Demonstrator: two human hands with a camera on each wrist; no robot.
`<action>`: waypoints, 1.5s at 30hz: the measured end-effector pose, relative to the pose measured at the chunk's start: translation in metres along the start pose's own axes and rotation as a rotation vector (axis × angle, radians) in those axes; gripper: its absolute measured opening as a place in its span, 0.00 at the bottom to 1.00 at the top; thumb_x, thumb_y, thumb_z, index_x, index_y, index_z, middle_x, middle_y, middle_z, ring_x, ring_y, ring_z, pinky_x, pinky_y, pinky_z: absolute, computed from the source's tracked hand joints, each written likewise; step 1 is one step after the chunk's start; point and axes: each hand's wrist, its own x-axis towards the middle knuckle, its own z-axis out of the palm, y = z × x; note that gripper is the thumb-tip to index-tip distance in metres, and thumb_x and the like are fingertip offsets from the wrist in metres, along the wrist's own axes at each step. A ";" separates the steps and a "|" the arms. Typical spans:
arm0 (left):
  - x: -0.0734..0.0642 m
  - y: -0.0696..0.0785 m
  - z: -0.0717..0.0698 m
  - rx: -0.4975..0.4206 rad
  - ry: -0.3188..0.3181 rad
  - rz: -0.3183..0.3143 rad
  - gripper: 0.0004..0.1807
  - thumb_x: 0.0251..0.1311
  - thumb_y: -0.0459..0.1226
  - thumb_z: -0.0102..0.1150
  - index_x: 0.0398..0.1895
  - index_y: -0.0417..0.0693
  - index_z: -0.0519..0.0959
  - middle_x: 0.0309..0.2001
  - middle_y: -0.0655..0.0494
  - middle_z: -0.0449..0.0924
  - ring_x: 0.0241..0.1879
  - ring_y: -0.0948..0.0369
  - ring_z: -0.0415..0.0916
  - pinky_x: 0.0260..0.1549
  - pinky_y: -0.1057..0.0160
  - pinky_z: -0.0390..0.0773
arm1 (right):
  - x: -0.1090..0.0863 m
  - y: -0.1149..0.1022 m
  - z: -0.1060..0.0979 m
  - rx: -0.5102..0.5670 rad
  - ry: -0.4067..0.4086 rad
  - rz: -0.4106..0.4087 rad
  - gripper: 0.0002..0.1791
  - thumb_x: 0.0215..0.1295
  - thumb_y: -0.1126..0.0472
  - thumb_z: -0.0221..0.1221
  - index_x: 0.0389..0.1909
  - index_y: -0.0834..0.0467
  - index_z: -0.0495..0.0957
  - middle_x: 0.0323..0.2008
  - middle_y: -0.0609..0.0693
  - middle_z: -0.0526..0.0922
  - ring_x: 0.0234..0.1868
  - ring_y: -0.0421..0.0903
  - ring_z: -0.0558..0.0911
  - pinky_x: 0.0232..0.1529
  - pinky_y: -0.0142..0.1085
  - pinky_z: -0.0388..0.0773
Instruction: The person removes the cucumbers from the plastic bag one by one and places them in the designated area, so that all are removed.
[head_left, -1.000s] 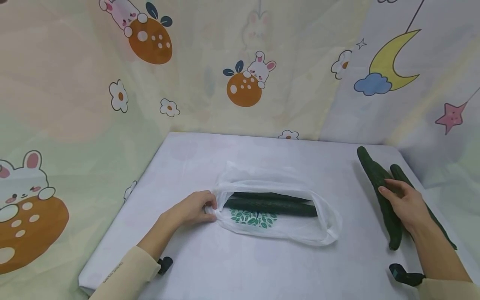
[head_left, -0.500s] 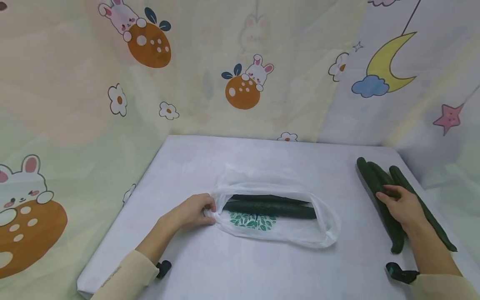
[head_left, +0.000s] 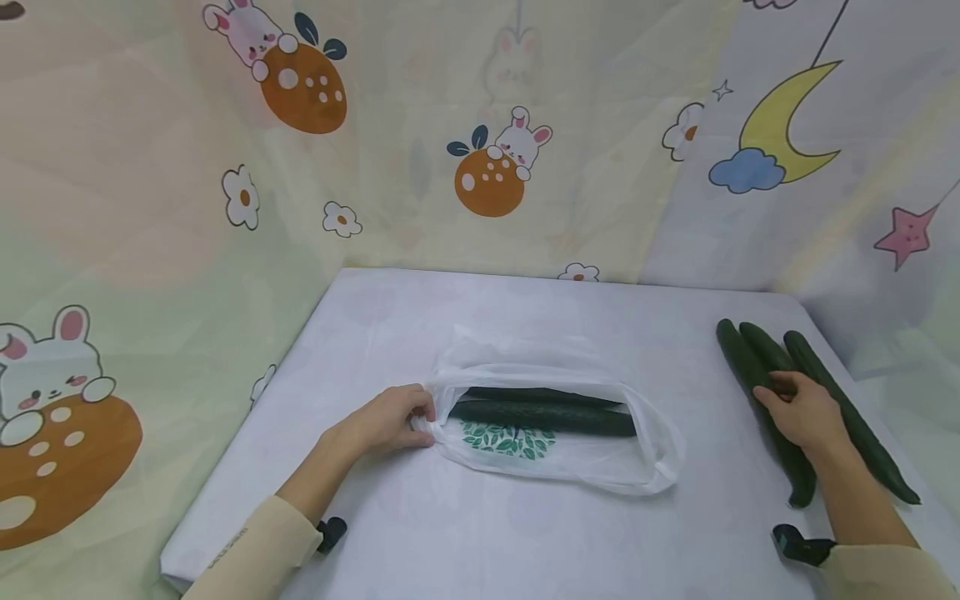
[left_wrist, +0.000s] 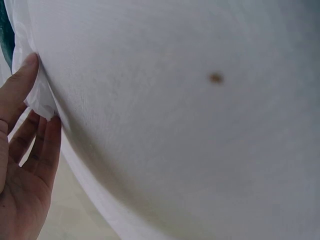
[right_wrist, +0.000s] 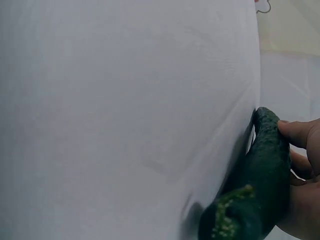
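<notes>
My left hand (head_left: 387, 419) pinches the left edge of a thin white plastic bag (head_left: 577, 469) with a green leaf print. Two dark green cucumbers (head_left: 543, 417) lie crosswise at its open mouth. In the left wrist view, a gathered fold of the bag (left_wrist: 42, 100) sits between thumb and fingers. To the right, my right hand (head_left: 808, 415) grips the leftmost of three cucumbers (head_left: 738, 358), its thumb on the side and its curled fingers partly hidden. That cucumber (right_wrist: 255, 175) shows its stalk end towards the right wrist camera. Its two neighbours lie beside it, the middle one (head_left: 762, 346) partly under the hand.
Everything lies on a white-covered table (head_left: 525, 542). The rightmost cucumber (head_left: 855, 417) lies near the table's right edge. A cloth backdrop (head_left: 390, 142) printed with rabbits, flowers and a moon hangs behind and at the sides.
The held cucumber has come down and nearer on the right, and its neighbours now show apart from it. My right hand has shifted slightly with it. The left hand keeps its hold on the bag.
</notes>
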 end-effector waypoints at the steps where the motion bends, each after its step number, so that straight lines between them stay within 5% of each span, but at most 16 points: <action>1: 0.000 0.000 0.000 0.000 0.000 -0.001 0.15 0.53 0.42 0.79 0.36 0.58 0.77 0.38 0.68 0.76 0.41 0.64 0.73 0.46 0.59 0.77 | 0.000 0.000 0.000 -0.010 0.002 -0.004 0.36 0.79 0.50 0.51 0.70 0.77 0.58 0.62 0.81 0.65 0.59 0.78 0.68 0.49 0.69 0.71; 21: 0.000 0.000 0.001 -0.007 0.000 -0.008 0.16 0.53 0.42 0.79 0.36 0.58 0.78 0.38 0.67 0.76 0.42 0.64 0.73 0.48 0.58 0.77 | -0.002 -0.011 -0.006 -0.098 0.021 -0.086 0.36 0.77 0.51 0.55 0.67 0.78 0.61 0.60 0.81 0.68 0.58 0.77 0.70 0.52 0.69 0.71; 31: -0.001 0.000 0.002 0.003 0.014 0.004 0.16 0.53 0.42 0.79 0.36 0.57 0.78 0.38 0.67 0.76 0.41 0.64 0.73 0.47 0.58 0.77 | -0.002 -0.020 -0.008 -0.069 0.042 -0.063 0.45 0.74 0.39 0.55 0.69 0.76 0.60 0.62 0.79 0.68 0.61 0.76 0.69 0.55 0.69 0.70; 45: -0.002 0.000 0.002 0.006 0.004 -0.005 0.16 0.53 0.42 0.79 0.36 0.57 0.78 0.39 0.66 0.76 0.43 0.63 0.73 0.50 0.57 0.77 | -0.006 -0.049 0.003 -0.019 0.118 -0.152 0.38 0.74 0.47 0.60 0.69 0.73 0.64 0.62 0.78 0.71 0.60 0.77 0.72 0.55 0.67 0.72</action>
